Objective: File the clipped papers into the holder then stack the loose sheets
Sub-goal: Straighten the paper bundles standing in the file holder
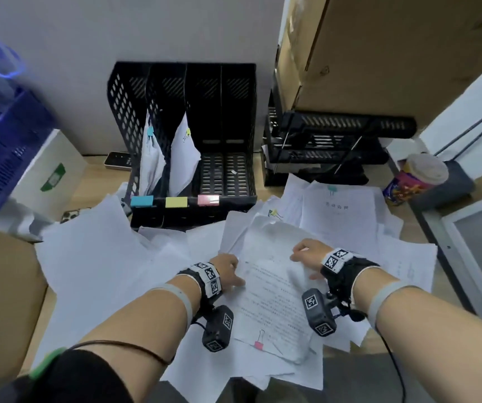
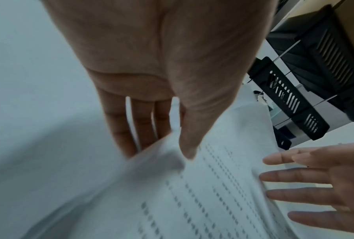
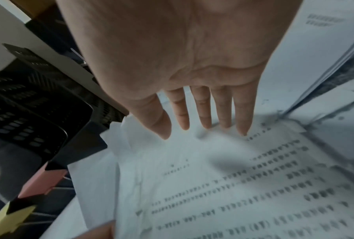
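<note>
A printed bundle held by a pink clip (image 1: pixel 259 343) lies on top of the scattered sheets; this pink-clipped bundle (image 1: pixel 274 301) (image 2: pixel 213 194) (image 3: pixel 233 186) is nearest me. My left hand (image 1: pixel 229 273) (image 2: pixel 162 150) pinches its left edge, thumb on top and fingers beneath. My right hand (image 1: pixel 303 257) (image 3: pixel 204 129) lays straight fingers on its far right part. The black four-slot holder (image 1: pixel 251 126) (image 3: pixel 39 129) stands behind, with a blue-clipped bundle (image 1: pixel 149 158) and a yellow-clipped bundle (image 1: pixel 183 158) in its two left slots. Blue, yellow and pink labels mark its front.
Loose sheets (image 1: pixel 94 257) cover the desk. More bundles lie beyond, one with a yellow clip (image 1: pixel 274 212), one with a teal clip (image 1: pixel 332 189). Black stacked trays (image 1: pixel 335 146) and a cardboard box (image 1: pixel 379 53) stand right; a cup (image 1: pixel 420 178), blue basket (image 1: pixel 7 152) and phone (image 1: pixel 117 160) flank.
</note>
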{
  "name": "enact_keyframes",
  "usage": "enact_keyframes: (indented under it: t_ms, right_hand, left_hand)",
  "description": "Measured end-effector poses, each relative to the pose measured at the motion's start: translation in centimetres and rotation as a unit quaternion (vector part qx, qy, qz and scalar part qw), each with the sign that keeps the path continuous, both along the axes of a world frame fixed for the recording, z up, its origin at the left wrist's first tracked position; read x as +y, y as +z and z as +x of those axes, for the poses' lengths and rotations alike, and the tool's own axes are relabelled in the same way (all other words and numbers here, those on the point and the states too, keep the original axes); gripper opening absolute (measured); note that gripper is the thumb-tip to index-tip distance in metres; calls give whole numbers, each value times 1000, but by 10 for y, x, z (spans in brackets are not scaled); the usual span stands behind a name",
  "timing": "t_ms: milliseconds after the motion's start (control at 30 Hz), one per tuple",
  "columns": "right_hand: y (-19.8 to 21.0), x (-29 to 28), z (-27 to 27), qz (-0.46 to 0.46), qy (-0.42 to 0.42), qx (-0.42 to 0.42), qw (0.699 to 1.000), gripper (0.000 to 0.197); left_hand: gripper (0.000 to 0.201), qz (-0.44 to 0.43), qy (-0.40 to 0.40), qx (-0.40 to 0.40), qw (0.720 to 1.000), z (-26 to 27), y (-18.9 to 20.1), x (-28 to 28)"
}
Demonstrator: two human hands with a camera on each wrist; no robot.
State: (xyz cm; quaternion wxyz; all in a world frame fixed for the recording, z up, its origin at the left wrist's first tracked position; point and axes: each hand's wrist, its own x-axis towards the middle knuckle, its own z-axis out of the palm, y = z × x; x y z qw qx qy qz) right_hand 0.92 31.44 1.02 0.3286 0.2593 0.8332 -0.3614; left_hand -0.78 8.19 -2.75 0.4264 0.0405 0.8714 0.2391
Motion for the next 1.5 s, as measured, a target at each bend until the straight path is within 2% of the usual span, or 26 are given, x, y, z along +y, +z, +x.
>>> enact_keyframes:
  t_ms: [100,167,233,300,367,433,500,533,567,700,767,867,900,967,1067,1133,1200,1267,1333,1367,1433,1500]
  right_hand:
    - [-10,5,4,39,62,8,997,44]
    - [-5,4,1,73,110,24,991,56]
    - [5,0,-5,92,141,99,981,66]
    - [23,-7,-11,83,168,225,956,75]
    - [40,-15,-18,114,245,312,911,85]
    - [52,-24,-26,177,335,314,870,78]
    - [62,-29,-36,214,378,281,856,45]
    - [65,-29,-41,219,382,265,858,33]
    - [66,-28,-45,211,381,258,863,29]
    - [66,-17,-49,119,349,247,896,34]
    - [64,-16,-45,106,349,234,901,42]
    - [63,-20,-41,134,407,210,879,67]
    - [63,-22,-40,152,428,198,869,68]
    - [63,-26,-41,180,447,181,858,55]
    - [67,-29,-43,150,400,176,887,25]
    - [67,-20,-45,115,341,179,916,29]
    - [65,-6,-45,100,274,171,941,38]
    - [62,9,-43,79,206,141,965,51]
    - [59,19,-38,67,173,100,978,55]
    - [56,22,-36,73,175,72,979,55]
    - [53,21,-29,126,235,5,964,53]
    - [53,12,-21,167,285,-1,944,55]
  left_hand:
    - [37,2,40,90,995,14,-3,4]
    - [31,15,52,125,991,19,0,5]
    - [9,30,57,151,986,20,9,5]
    - [9,40,67,180,981,18,19,4]
    - [8,43,66,203,976,16,33,4]
    - [19,56,69,225,970,15,44,2]
    - [21,73,84,241,964,16,52,-2]
    - [16,81,97,246,961,17,55,-5]
    - [11,90,108,251,958,18,55,-10]
    - [12,98,145,255,951,21,55,-26]
    - [11,104,161,263,946,23,56,-29]
    - [12,111,157,263,945,24,61,-29]
    - [11,117,151,260,947,23,63,-27]
    - [11,121,136,255,950,21,67,-24]
    - [16,89,156,252,951,17,71,-26]
    - [37,44,213,227,949,16,69,-37]
    - [54,42,290,171,941,22,62,-53]
    - [43,109,353,95,925,33,55,-63]
    - [19,167,381,42,908,43,51,-66]
    - [11,183,391,30,902,46,50,-66]
    - [7,189,394,32,899,48,47,-64]
    - [10,178,351,71,916,43,50,-58]
